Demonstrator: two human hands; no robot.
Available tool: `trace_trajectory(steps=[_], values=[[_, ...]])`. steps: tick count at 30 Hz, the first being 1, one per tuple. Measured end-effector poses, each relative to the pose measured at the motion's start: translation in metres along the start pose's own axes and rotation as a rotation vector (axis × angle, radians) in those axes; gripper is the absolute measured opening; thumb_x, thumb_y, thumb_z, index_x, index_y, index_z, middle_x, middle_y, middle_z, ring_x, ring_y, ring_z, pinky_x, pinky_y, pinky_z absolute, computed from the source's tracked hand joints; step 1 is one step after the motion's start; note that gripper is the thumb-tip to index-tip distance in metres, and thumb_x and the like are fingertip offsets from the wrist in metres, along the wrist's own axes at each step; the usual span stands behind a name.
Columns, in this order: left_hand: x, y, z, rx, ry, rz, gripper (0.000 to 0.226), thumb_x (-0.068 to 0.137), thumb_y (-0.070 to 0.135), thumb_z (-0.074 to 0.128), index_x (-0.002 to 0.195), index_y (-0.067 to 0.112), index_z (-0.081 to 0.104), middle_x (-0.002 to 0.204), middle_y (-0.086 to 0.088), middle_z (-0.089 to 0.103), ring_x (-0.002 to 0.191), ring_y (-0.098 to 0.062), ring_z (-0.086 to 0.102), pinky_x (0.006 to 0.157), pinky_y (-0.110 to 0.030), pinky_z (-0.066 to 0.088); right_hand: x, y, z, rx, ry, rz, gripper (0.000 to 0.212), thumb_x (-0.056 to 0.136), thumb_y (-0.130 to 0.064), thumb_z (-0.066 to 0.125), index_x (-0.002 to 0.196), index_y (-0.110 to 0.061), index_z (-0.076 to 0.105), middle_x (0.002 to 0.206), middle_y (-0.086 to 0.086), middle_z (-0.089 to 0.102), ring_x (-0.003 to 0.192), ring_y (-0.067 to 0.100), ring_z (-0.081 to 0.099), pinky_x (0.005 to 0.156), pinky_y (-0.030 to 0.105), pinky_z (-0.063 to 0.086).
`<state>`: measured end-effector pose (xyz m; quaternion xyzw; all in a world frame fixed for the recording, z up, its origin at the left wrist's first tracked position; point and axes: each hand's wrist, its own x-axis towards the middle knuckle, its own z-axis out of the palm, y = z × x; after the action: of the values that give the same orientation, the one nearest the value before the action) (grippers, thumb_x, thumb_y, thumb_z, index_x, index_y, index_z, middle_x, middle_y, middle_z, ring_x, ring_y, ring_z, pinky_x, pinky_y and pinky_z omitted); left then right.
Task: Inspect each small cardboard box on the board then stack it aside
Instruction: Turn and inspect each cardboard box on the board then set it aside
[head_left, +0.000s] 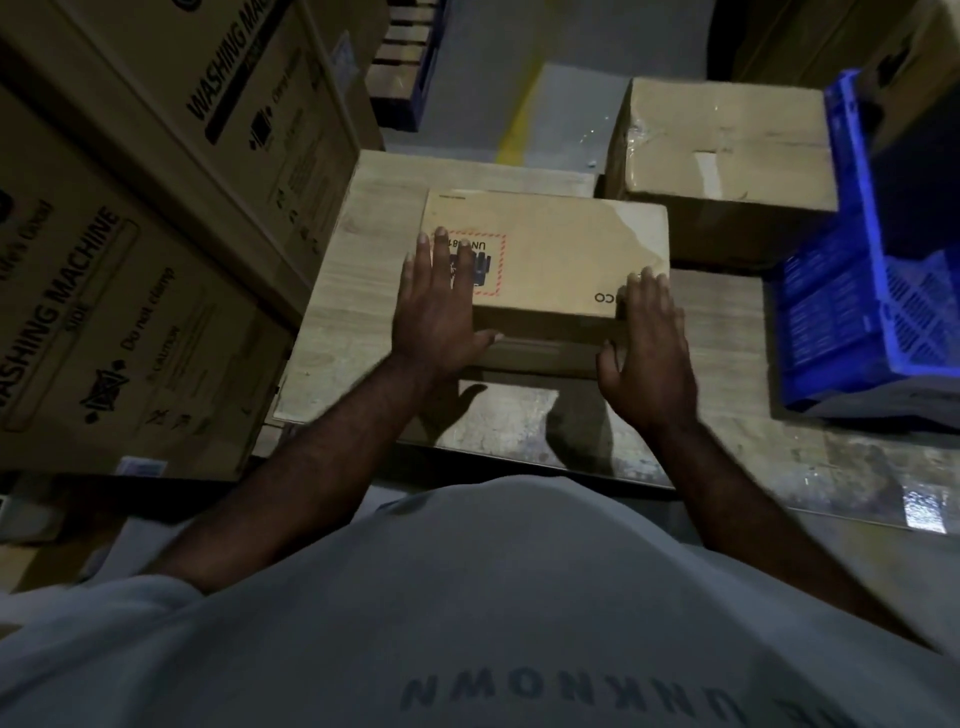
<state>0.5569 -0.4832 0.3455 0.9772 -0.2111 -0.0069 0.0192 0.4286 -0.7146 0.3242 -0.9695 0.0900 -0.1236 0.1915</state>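
On the wooden board (353, 291), the small cardboard box (561, 260) lies flat with the left hand (441, 306) and right hand (649, 338) resting straight-fingered on its near edge, so inspection seems underway, and stacking next would need a firmer two-sided grip.

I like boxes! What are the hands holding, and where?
The small cardboard box, at its near corners: left hand and right hand lie flat-fingered on top, thumbs against the near side. It sits on the board.

Dim room: cartons (130, 234) stand left of the left hand (436, 312), a blue crate (857, 312) right of the right hand (649, 358).
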Motion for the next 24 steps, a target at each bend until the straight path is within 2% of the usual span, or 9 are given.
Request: trace_trajectory(steps=[4,11,18,22,24], values=[[-0.0002,0.0001,-0.0029,0.004,-0.050,0.013,0.128,0.077,0.077,0.069,0.164,0.009,0.004,0.171,-0.022,-0.002,0.158,-0.040,-0.003,0.127,-0.049,0.002,0.0000,-0.0057,0.0044,-0.150,-0.006,-0.023,0.083,0.086,-0.013,0.066,0.160,0.001,0.031,0.167,0.023,0.028,0.157,0.037,0.023,0.128,0.053,0.015],[0.0017,0.0005,-0.0039,0.008,-0.080,0.011,0.130,0.076,0.080,0.067,0.164,0.008,0.005,0.171,-0.023,-0.003,0.158,-0.041,-0.003,0.126,-0.051,0.001,0.0029,-0.0032,0.0018,-0.229,-0.013,-0.050,0.084,0.085,-0.015,0.070,0.159,0.001,0.033,0.165,0.025,0.033,0.155,0.038,0.028,0.126,0.053,0.018],[0.0004,0.0009,-0.0022,-0.011,-0.074,-0.002,0.132,0.074,0.095,0.048,0.164,0.010,0.003,0.171,-0.022,-0.007,0.158,-0.040,-0.006,0.126,-0.051,-0.003,0.0034,-0.0022,0.0026,-0.259,-0.022,-0.059,0.082,0.087,-0.022,0.065,0.159,0.002,0.032,0.165,0.026,0.031,0.155,0.039,0.028,0.127,0.054,0.018],[-0.0006,0.0020,-0.0019,-0.047,-0.073,-0.017,0.124,0.079,0.096,0.031,0.165,0.011,0.003,0.171,-0.020,-0.006,0.158,-0.037,-0.006,0.126,-0.051,-0.003,0.0027,-0.0046,-0.0004,-0.262,-0.027,-0.055,0.078,0.089,-0.031,0.049,0.158,0.001,0.034,0.165,0.025,0.032,0.155,0.038,0.027,0.126,0.056,0.017],[0.0021,0.0019,-0.0048,-0.061,-0.072,-0.016,0.115,0.085,0.092,0.024,0.165,0.011,0.008,0.171,-0.021,-0.002,0.158,-0.038,-0.003,0.126,-0.054,-0.002,0.0092,-0.0074,-0.0047,-0.258,-0.056,-0.038,0.077,0.089,-0.035,0.046,0.158,-0.002,0.035,0.165,0.022,0.032,0.156,0.036,0.025,0.126,0.059,0.011]])
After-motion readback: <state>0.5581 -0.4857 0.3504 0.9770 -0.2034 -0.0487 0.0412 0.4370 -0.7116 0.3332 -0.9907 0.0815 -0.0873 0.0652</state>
